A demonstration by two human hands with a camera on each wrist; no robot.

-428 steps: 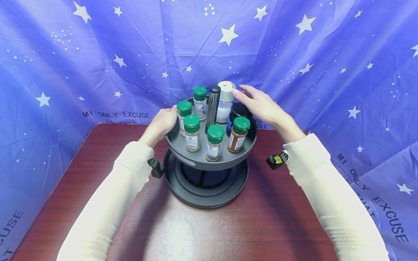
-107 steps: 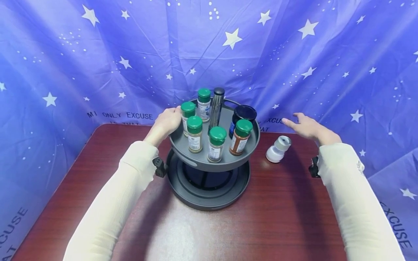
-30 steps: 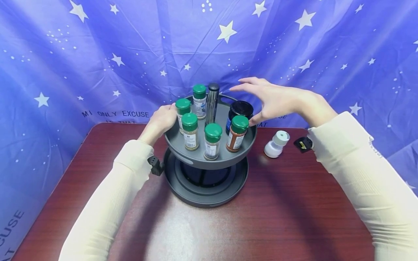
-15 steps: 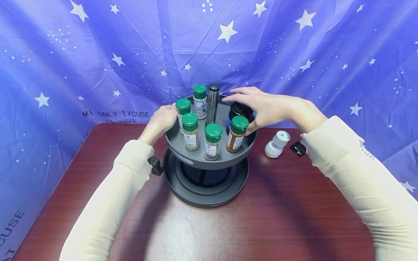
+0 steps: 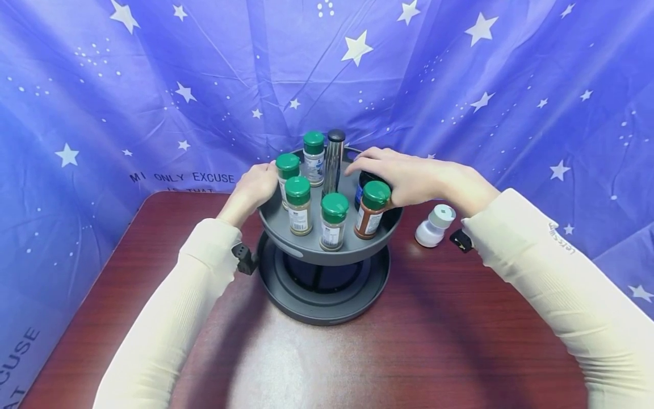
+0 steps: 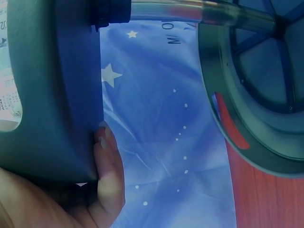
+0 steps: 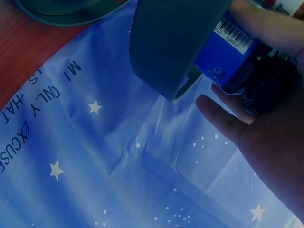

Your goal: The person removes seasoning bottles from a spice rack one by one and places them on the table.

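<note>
Black jar (image 7: 227,58) stands at the far right edge of the upper tray (image 5: 332,259), just behind the rust-coloured bottle (image 5: 369,221). My right hand (image 5: 409,175) is around it, fingers well parted; contact, I cannot tell. My left hand (image 5: 258,183) grips the tray's left edge, fingers curled. White shaker (image 5: 433,228) near the desk's (image 5: 327,366) far right corner.

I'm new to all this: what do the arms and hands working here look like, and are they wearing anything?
A person's. The left hand and right hand wear no gloves. The left sleeve and right sleeve are cream and look finely ribbed; the right has small pale lettering. A small black device sits at each wrist.
</note>
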